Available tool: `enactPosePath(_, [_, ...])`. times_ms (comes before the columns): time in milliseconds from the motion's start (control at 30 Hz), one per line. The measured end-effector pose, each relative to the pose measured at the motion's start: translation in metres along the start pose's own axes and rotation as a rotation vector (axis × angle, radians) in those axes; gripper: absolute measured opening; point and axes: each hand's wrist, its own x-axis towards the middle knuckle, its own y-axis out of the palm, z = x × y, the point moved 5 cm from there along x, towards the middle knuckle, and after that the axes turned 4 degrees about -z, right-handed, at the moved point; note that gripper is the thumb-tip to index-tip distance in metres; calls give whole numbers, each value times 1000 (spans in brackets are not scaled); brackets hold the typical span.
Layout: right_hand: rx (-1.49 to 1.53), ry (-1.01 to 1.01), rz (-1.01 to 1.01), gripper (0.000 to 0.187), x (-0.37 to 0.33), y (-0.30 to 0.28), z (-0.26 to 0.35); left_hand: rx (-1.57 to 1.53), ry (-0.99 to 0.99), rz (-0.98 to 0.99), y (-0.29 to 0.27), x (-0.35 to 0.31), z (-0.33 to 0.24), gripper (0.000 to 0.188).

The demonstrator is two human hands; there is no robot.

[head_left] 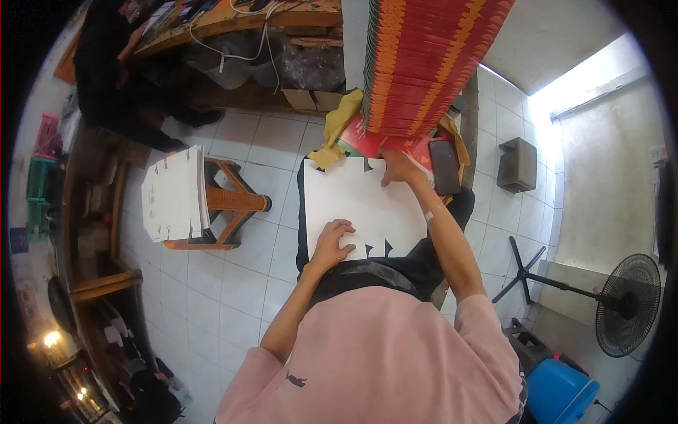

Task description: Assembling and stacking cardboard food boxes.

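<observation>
A white cardboard sheet (360,201) with notched edges lies across my lap. My left hand (333,242) rests on its lower left part, fingers spread and palm down. At the sheet's far right corner is my right hand (400,168), its thumb over the white sheet and its forefinger reaching toward a red printed sheet (367,143); thumb and forefinger are apart, and the other fingers are partly hidden. Just beyond rises a tall stack of red and orange printed pieces (431,71). A dark phone (444,167) lies right of my right hand.
To the left, a stool (240,201) bears a pile of white cut sheets (173,194). Yellow cloth or paper (342,127) lies by the red stack. A person in dark clothes (106,78) is at the far-left bench. A black fan (627,304) and small stool (517,165) stand right.
</observation>
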Motion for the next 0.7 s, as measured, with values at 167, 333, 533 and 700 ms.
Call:
enactPosePath(167, [-281, -323, -174, 38, -28, 4, 12, -20, -4, -31, 1, 1, 3, 37])
enactPosePath(333, [-402, -420, -257, 20, -75, -1, 56, -92, -129, -12, -5, 5, -12, 39])
enactPosePath(533, [-324, -494, -335, 22, -163, -106, 152, -1103, -503, -236, -35, 5, -99, 66])
enactPosePath(700, [-509, -683, -660, 24, -207, -129, 214, -1355, -129, -259, -86, 32, -184, 61])
